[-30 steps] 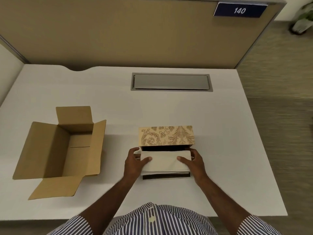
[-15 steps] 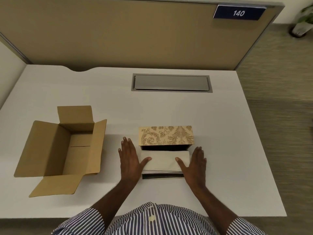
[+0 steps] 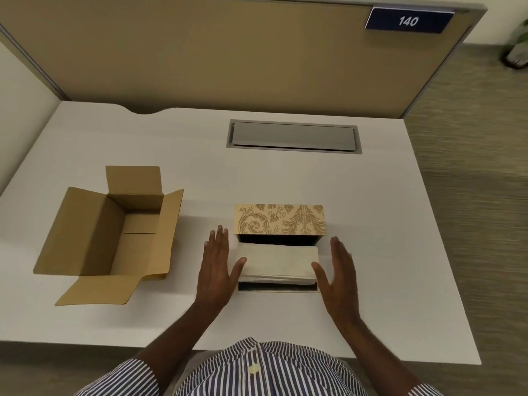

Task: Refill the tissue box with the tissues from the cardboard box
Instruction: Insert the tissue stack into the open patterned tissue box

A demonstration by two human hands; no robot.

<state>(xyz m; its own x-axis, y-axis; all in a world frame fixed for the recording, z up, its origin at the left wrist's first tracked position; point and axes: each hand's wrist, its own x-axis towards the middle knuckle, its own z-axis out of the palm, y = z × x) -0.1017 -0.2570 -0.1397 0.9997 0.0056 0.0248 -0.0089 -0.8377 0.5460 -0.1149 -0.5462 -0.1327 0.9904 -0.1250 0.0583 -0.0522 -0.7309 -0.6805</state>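
A tissue box (image 3: 280, 220) with a gold leaf pattern stands open on the white desk, its lid tipped up at the back. A stack of white tissues (image 3: 278, 261) lies inside its dark tray. My left hand (image 3: 217, 267) rests flat beside the box's left side, fingers spread, thumb touching the stack's edge. My right hand (image 3: 340, 272) is open at the box's right side, thumb at the stack's near right corner. A brown cardboard box (image 3: 114, 235) sits to the left with all flaps open; nothing shows inside it.
A grey cable hatch (image 3: 294, 137) is set into the white desk (image 3: 385, 224) behind the tissue box. A tan partition (image 3: 228, 52) with a blue "140" sign (image 3: 408, 21) closes off the back. Carpet floor lies to the right.
Both hands have let go of the tissue stack and spread flat out to the sides of the tissue box. The stack stays in the tray.
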